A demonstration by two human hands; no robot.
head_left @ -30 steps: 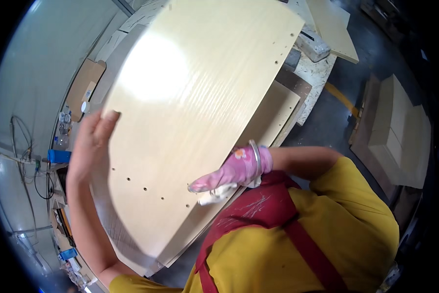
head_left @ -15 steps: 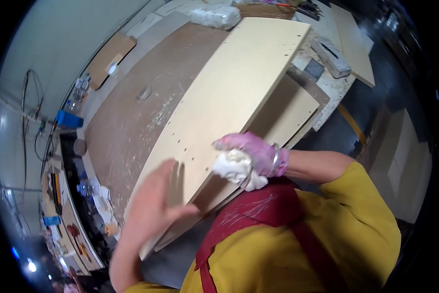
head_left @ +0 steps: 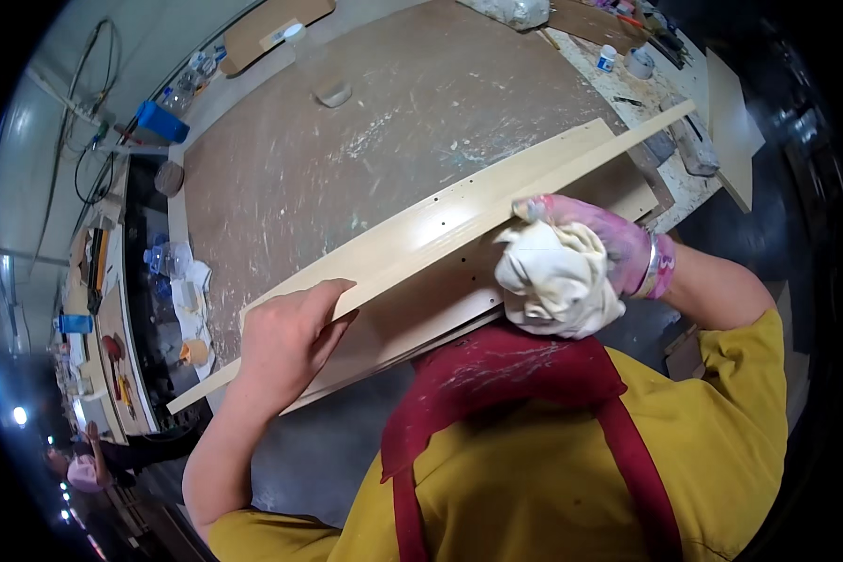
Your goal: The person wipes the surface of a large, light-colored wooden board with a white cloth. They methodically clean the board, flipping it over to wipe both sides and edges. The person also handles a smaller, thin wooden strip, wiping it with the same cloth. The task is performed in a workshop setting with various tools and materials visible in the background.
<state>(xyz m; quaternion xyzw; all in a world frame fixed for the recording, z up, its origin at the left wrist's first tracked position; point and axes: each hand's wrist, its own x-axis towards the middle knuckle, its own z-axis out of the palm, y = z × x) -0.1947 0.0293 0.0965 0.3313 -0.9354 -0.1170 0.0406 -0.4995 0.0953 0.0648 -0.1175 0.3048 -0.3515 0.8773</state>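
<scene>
A long pale wooden board [head_left: 440, 223] with small drilled holes is tilted up, its narrow edge turned toward me. My bare left hand [head_left: 285, 347] grips that edge near its left end, thumb on the near side. My right hand [head_left: 623, 248], in a stained pink glove, holds a crumpled white cloth [head_left: 557, 276]. Its fingertips rest at the board's edge, right of the middle. Below, on my side, lies a second pale board [head_left: 421, 314], also with holes; the tilted board partly hides it.
A brown, paint-spattered work table [head_left: 281, 197] spreads beyond the boards. A clear cup [head_left: 331, 92] stands on it. Farther right are a small white bottle [head_left: 607, 58] and a grey block [head_left: 691, 145]. A blue container [head_left: 162, 122] sits at left; another person [head_left: 89, 468] is at lower left.
The upper board has gone from lying nearly flat to tilted on edge. My left hand has closed on its edge, and my right hand with the cloth has moved right.
</scene>
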